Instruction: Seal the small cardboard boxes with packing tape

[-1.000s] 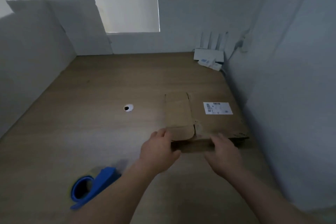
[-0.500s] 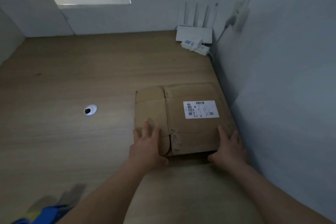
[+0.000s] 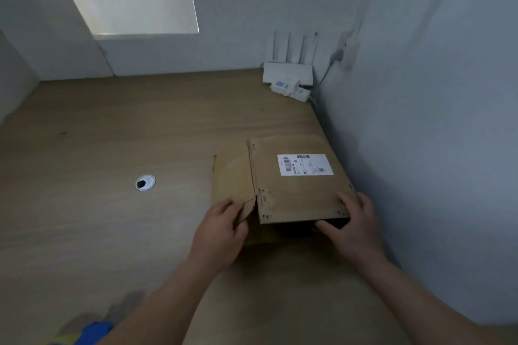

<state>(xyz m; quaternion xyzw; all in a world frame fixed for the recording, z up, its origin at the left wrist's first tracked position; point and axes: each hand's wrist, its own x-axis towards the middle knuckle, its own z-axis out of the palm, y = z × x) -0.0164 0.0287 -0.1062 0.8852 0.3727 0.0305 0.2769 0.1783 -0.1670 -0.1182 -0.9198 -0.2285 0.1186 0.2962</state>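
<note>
Cardboard box (image 3: 294,190) lies flat on the wooden desk (image 3: 112,134), at about 3 o'clock from the round cable grommet (image 3: 145,182) and just beside the grey wall (image 3: 420,148) on its own 3 o'clock side.

Box surface: plain brown corrugated board, dull, creased, with ragged edges. The top is made of two panels. The wide panel on the 3 o'clock side carries a white shipping label (image 3: 305,164) with barcodes; the print is too small to read. A narrow flap (image 3: 232,173) covers the 9 o'clock side. The seam between them runs from 12 to 6 o'clock and gapes at the near end, where the flap's corner is bent up. Small slots or perforations dot the wide panel along the seam and the near edge. That near edge is lifted, with a dark gap under it.

Your left hand (image 3: 221,232) grips the bent near corner of the narrow flap, at the box's 7 o'clock, fingers curled round it. Your right hand (image 3: 350,227) holds the box's 5 o'clock corner, with the fingers laid over the top and the thumb tucked under the raised near edge.

White router (image 3: 288,73) with four upright antennas stands at 12 o'clock from the box, in the far corner, well apart. Blue object (image 3: 94,330) sits at the view's 7 o'clock edge, blurred and cut off.
</note>
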